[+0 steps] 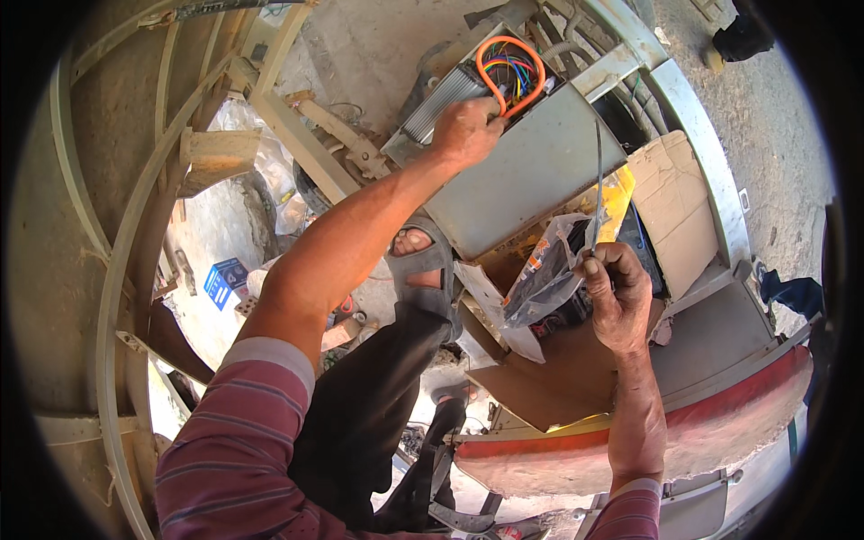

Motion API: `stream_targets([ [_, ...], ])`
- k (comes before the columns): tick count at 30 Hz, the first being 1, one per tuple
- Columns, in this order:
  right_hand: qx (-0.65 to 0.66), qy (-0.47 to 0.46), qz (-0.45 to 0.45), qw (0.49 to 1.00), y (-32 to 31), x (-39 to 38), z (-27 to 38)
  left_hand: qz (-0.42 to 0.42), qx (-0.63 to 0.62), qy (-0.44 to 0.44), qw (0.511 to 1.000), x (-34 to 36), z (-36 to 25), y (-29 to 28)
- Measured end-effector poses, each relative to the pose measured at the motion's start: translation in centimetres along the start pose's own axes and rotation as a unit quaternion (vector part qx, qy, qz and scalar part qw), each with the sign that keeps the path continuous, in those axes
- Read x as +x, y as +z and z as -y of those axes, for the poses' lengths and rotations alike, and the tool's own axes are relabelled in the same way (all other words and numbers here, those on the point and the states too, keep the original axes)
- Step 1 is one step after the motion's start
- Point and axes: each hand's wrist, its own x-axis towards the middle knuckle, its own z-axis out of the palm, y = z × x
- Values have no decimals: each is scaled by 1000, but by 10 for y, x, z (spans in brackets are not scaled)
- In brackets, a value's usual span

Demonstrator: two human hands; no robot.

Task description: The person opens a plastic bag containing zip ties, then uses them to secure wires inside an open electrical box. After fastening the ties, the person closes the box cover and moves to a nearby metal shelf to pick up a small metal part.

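My left hand [468,130] is closed on the lower end of a looped orange cable [540,76], which lies over a bundle of coloured wires [512,69] beside a finned metal case [436,99] at the top. My right hand [616,297] pinches a thin grey strip [599,153] that rises upright above it. Just left of that hand is a crumpled clear plastic bag [549,270]. A grey metal lid or box top [517,171] spans the space between my hands.
A curved metal frame [715,153] surrounds cardboard [670,198] and a yellow item [616,184]. My sandalled foot [418,256] rests left of the box. A red-edged pad [720,405] runs below. A blue carton [225,283] lies left. Other people's dark-clothed limbs [747,36] show at right.
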Motion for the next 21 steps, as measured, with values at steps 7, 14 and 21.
stream_targets([
  [7,-10,15,25,1000,1,-2,5,-11,-11,33,999,5,3,3],
  [14,19,48,20,998,2,-3,5,-13,-72,9,997,-1,3,3],
  [21,48,74,34,996,3,-4,0,-16,-96,-10,995,-7,5,1],
])
